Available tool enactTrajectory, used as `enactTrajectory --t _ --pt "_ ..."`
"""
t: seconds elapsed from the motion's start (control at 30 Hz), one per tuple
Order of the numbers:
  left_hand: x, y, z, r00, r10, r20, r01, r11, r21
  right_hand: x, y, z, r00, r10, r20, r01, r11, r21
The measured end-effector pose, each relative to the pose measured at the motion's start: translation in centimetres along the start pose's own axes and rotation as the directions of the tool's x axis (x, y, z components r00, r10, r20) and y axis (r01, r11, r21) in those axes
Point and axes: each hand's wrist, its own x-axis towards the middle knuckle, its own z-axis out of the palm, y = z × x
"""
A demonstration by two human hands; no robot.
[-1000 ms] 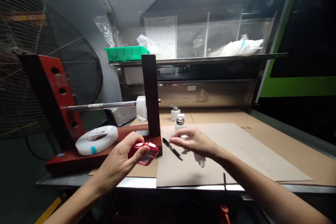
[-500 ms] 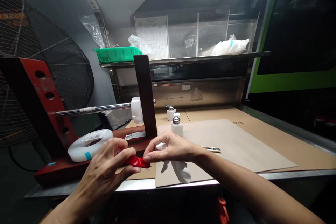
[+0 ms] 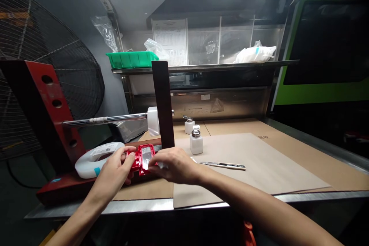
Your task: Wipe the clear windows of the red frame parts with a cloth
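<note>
Red frame [image 3: 143, 160], flat half a second earlier, now stood upright at lower centre, left hand [image 3: 117, 169] fingers closed on its edge, right hand [image 3: 175, 166] pinching a white wipe against it

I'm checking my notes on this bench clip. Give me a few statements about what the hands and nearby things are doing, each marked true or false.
1. The left hand holds a red frame-like part. True.
2. The right hand is lifting the white bottle. False: it is at the red part; the white bottle stands untouched behind.
3. A slim pen-like tool lies on the brown sheet, right of the hands. True.
4. The white tape roll hangs on the steel rod. False: it lies on the red stand's base, below the steel rod.
5. The green tray sits on the shelf. True.
</note>
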Motion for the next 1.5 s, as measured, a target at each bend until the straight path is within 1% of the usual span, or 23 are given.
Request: enactTrajectory --t 0.03,0.07,0.1,0.13,0.17,0.2,0.23,0.37,0.5,0.57,0.67,0.83,0.97,1.13,1.3,1.5 --pt "0.4 0.0 -0.1 1.0 -0.003 -0.027 0.004 1.0 0.031 0.3 0.5 0.0 0.991 0.117 -0.058 -0.106 0.981 0.16" --pt "0.7 0.0 -0.1 0.998 -0.004 -0.057 0.008 0.998 0.067 0.6 1.0 -0.1 0.962 0.255 -0.101 -0.211 0.923 0.323" --pt "1.0 0.2 -0.3 0.996 0.0 -0.088 0.01 0.994 0.108 0.9 1.6 -0.2 0.913 0.388 -0.122 -0.296 0.839 0.456" --pt "1.2 0.3 -0.4 0.993 0.011 -0.116 0.007 0.988 0.152 1.2 2.2 -0.4 0.862 0.492 -0.125 -0.354 0.759 0.546" --pt "1.4 0.5 -0.5 0.989 0.032 -0.142 -0.003 0.981 0.195 1.5 2.7 -0.6 0.821 0.558 -0.12 -0.39 0.702 0.596" --pt "1.6 0.7 -0.5 0.985 0.058 -0.164 -0.018 0.971 0.237 1.8 3.1 -0.7 0.799 0.592 -0.109 -0.412 0.67 0.618" --pt "1.7 0.9 -0.5 0.98 0.087 -0.181 -0.034 0.961 0.276 2.1 3.5 -0.8 0.789 0.607 -0.094 -0.426 0.65 0.629" --pt "1.8 1.3 -0.1 0.965 0.167 -0.204 -0.081 0.925 0.371 3.2 3.7 -0.6 0.761 0.648 -0.011 -0.456 0.547 0.702" --pt "2.0 1.1 0.1 0.961 0.185 -0.205 -0.096 0.919 0.382 3.7 3.0 -0.2 0.743 0.669 0.003 -0.439 0.485 0.756" --pt "2.0 0.9 0.3 0.964 0.175 -0.2 -0.095 0.929 0.357 3.7 2.7 -0.2 0.736 0.677 -0.007 -0.422 0.467 0.777" --pt "2.0 0.5 0.7 0.976 0.133 -0.173 -0.082 0.959 0.273 3.1 2.0 -0.2 0.73 0.684 -0.012 -0.4 0.441 0.803" --pt "1.5 0.4 2.1 0.983 0.099 -0.154 -0.078 0.988 0.132 1.2 0.5 0.4 0.734 0.678 0.032 -0.406 0.4 0.822" --pt "1.0 1.0 3.1 0.978 0.107 -0.177 -0.102 0.994 0.036 -0.4 -0.1 1.1 0.737 0.674 0.057 -0.422 0.392 0.817" --pt "0.9 1.5 3.4 0.976 0.127 -0.18 -0.136 0.99 -0.038 -1.4 -0.1 1.2 0.738 0.672 0.061 -0.434 0.404 0.805" --pt "0.8 1.7 3.4 0.975 0.134 -0.177 -0.147 0.987 -0.066 -1.8 -0.2 0.9 0.735 0.678 0.033 -0.435 0.433 0.79" --pt "0.6 2.0 3.5 0.972 0.127 -0.197 -0.142 0.988 -0.064 -2.0 -0.3 1.0 0.731 0.681 0.034 -0.449 0.443 0.776"
